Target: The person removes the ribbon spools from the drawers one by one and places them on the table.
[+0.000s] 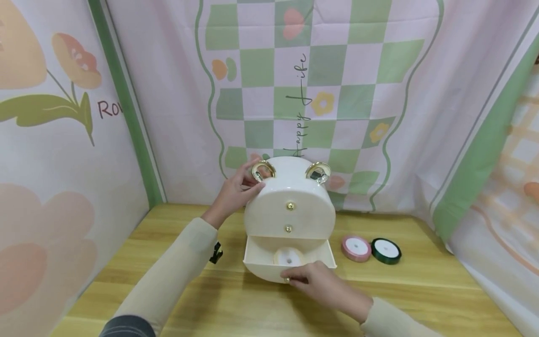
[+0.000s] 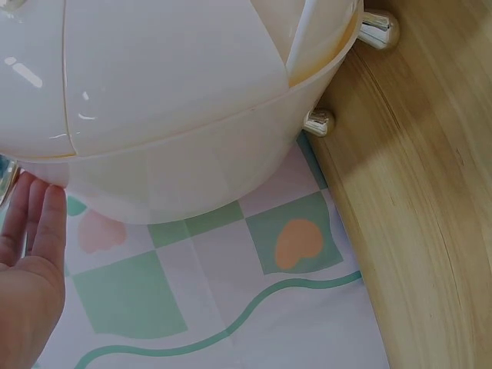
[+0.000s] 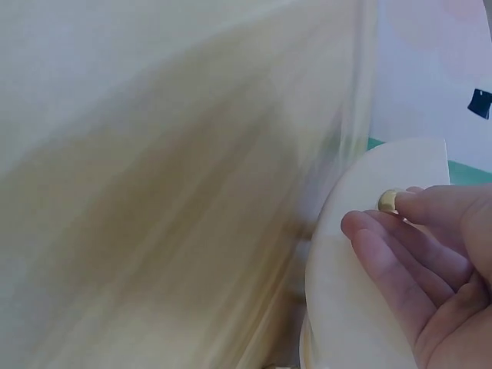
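Right hand (image 1: 320, 283) is closest to the head cam, fingers curled on the little gold knob (image 1: 287, 280) of the bottom drawer (image 1: 289, 262), which is pulled out from the cream storage box (image 1: 289, 206). You can see a cream ribbon roll (image 1: 288, 257) sitting inside that drawer. Left hand (image 1: 236, 192) is up on the box's top left, fingers laid against it right by the gold ear (image 1: 263, 171). Pink ribbon roll (image 1: 356, 247) and green ribbon roll (image 1: 386, 251) sit side by side on the wooden table (image 1: 421, 290), just right of the box.

Left wrist cam: fingers (image 2: 34, 223) are straight and flat, touching the box's curved shell (image 2: 177, 100), not really gripping anything.

Right wrist cam: kinda blurry, but the thumb and fingers (image 3: 400, 254) pinch the knob (image 3: 390, 201) on the drawer front (image 3: 361, 261).
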The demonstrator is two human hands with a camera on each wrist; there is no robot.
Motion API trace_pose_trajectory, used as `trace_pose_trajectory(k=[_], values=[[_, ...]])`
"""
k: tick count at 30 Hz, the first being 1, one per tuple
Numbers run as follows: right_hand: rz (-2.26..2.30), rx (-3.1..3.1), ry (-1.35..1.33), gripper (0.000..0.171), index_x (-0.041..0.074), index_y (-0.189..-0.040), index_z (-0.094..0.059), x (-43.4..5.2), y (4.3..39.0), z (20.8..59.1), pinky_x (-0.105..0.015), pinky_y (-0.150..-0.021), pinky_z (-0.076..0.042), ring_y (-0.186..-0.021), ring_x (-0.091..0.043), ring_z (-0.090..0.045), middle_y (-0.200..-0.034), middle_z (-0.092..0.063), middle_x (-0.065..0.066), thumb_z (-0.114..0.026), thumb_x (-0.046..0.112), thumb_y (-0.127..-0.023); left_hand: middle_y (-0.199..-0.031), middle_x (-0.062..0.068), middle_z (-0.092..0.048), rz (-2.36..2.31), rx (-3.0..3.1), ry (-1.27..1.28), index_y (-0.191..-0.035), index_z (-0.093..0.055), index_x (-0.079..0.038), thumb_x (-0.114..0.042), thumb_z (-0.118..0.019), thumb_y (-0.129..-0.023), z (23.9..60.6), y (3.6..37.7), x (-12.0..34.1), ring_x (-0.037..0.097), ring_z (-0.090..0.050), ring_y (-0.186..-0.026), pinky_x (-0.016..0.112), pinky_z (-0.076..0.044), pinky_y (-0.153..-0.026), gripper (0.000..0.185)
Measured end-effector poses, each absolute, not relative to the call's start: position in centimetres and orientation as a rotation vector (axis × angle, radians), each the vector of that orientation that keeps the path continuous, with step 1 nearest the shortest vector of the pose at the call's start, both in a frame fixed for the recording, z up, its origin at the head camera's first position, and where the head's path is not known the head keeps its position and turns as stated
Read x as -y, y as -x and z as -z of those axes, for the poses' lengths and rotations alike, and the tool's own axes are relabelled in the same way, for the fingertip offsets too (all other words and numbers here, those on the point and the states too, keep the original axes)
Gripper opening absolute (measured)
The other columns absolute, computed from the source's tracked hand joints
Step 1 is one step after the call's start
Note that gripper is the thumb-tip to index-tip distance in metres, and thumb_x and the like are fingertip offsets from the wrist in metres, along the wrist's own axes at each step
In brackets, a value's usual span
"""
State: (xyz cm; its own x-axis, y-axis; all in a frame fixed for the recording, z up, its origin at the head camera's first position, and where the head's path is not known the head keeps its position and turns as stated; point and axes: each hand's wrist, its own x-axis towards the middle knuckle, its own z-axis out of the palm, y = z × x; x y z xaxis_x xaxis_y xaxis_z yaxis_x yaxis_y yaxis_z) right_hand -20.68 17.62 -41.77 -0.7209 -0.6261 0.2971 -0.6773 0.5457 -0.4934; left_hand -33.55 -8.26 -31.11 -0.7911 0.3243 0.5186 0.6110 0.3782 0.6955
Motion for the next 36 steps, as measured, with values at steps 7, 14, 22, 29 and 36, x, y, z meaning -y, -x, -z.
trace_pose_trajectory(k=[7,14,22,29,36], values=[[-0.928,2.670,-1.161,0.020,0.013,-0.107,-0.079,-17.5,19.6,41.9,-0.016,-0.069,-0.055,-0.084,0.004,-0.063,-0.099,-0.075,0.006,-0.073,0.004,-0.091,-0.104,0.005,-0.066,1.383,2.347,0.820,-0.154,-0.034,-0.041,-0.031,-0.067,-0.098,31.1,33.5,8.3,0.017,-0.065,-0.100,0.032,-0.056,-0.090,0.065],[-0.889,2.624,-1.196,0.018,0.014,-0.106,-0.079,-17.6,18.6,42.1,-0.015,-0.069,-0.054,-0.084,0.004,-0.063,-0.097,-0.074,0.009,-0.073,0.006,-0.091,-0.105,0.005,-0.065,1.372,2.354,0.810,-0.155,-0.034,-0.036,-0.033,-0.068,-0.098,31.1,33.6,8.3,0.017,-0.065,-0.100,0.033,-0.056,-0.090,0.067],[-0.922,2.612,-1.249,0.020,0.016,-0.108,-0.079,-17.9,17.7,42.1,-0.015,-0.071,-0.054,-0.089,0.003,-0.064,-0.102,-0.073,0.009,-0.072,0.006,-0.092,-0.105,0.005,-0.065,1.360,2.352,0.817,-0.154,-0.033,-0.042,-0.034,-0.067,-0.098,31.1,33.5,8.3,0.016,-0.064,-0.100,0.032,-0.055,-0.091,0.066],[-0.974,2.639,-1.274,0.022,0.013,-0.111,-0.077,-18.0,17.5,42.2,-0.015,-0.067,-0.054,-0.085,0.005,-0.063,-0.100,-0.074,0.005,-0.071,0.004,-0.093,-0.105,0.004,-0.065,1.357,2.357,0.817,-0.153,-0.032,-0.045,-0.034,-0.067,-0.098,31.0,33.5,8.2,0.016,-0.064,-0.100,0.031,-0.055,-0.091,0.066],[-0.947,2.640,-1.303,0.023,0.013,-0.113,-0.076,-18.2,17.5,42.3,-0.015,-0.066,-0.053,-0.081,0.007,-0.060,-0.097,-0.074,0.006,-0.071,0.004,-0.092,-0.105,0.004,-0.065,1.363,2.364,0.809,-0.153,-0.033,-0.044,-0.033,-0.067,-0.098,31.1,33.5,8.2,0.016,-0.064,-0.100,0.031,-0.055,-0.091,0.065]])
